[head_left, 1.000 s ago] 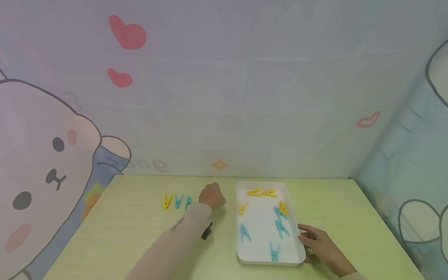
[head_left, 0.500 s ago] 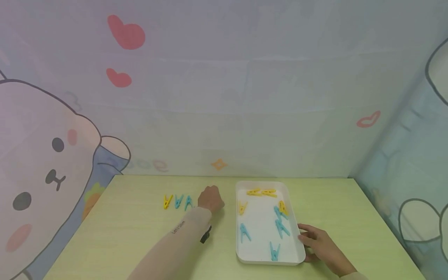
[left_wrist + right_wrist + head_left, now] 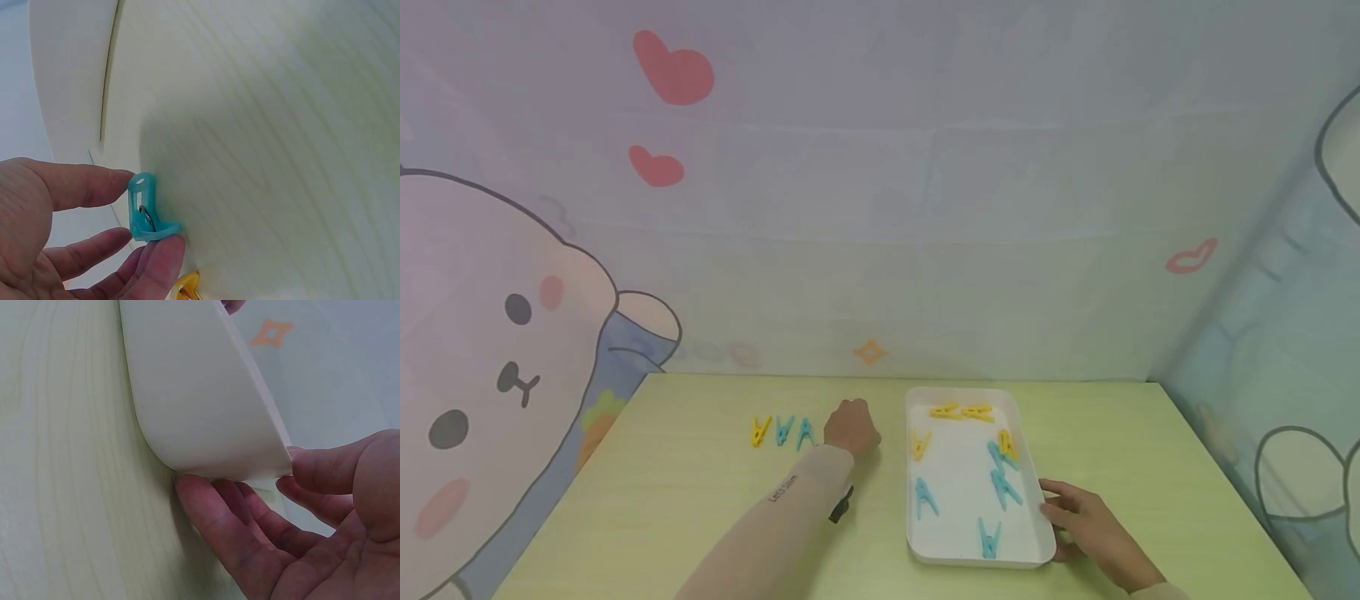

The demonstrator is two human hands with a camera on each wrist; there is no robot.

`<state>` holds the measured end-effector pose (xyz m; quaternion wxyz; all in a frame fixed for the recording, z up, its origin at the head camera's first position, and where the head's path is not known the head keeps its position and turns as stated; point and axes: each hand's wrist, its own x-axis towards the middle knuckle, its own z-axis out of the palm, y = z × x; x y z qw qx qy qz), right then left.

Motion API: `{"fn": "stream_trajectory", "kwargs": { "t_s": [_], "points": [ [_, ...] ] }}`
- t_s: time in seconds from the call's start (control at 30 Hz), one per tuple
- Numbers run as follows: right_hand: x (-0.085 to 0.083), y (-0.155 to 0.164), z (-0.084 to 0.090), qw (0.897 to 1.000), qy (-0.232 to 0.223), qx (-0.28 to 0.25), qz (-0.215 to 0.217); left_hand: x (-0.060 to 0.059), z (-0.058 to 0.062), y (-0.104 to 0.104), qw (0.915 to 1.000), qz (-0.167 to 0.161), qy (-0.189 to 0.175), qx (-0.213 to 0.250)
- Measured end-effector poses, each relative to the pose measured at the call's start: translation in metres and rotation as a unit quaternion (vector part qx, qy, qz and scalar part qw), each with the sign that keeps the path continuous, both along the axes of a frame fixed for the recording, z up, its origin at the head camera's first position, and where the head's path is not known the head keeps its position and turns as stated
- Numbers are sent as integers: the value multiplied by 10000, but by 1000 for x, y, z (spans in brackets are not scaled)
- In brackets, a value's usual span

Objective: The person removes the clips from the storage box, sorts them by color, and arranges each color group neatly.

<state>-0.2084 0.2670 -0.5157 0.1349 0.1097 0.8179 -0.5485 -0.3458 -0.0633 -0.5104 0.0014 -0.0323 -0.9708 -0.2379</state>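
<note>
My left hand (image 3: 852, 427) is low over the table, left of the tray. In the left wrist view its fingertips pinch a teal clothespin (image 3: 142, 206), which the hand hides in the head view. A yellow clothespin (image 3: 187, 287) shows just past those fingers. To the hand's left stand a teal clothespin (image 3: 805, 433), another teal clothespin (image 3: 783, 431) and a yellow clothespin (image 3: 761, 431) in a row. My right hand (image 3: 1086, 525) holds the white tray (image 3: 1045, 546) by its right side, with fingertips at the rim and at the lower edge of the wall.
Several yellow clothespins (image 3: 977, 413) and teal clothespins (image 3: 989, 540) lie spread in the tray. The pale green wood-grain table (image 3: 647, 467) ends at a printed backdrop (image 3: 880, 208) behind.
My left hand has shifted slightly left and lower in the head view, then stayed there. My right hand and the tray have stayed in place.
</note>
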Motion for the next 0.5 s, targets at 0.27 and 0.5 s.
{"fn": "stream_trajectory", "kwargs": {
  "t_s": [0.27,0.5],
  "points": [
    [-1,0,-1,10000,-61,31,39,2,7,-2,10000,-22,-6,70],
    [-4,-2,-1,9998,-128,155,2,10,31,5,9981,-119,169,583]
  ]
}}
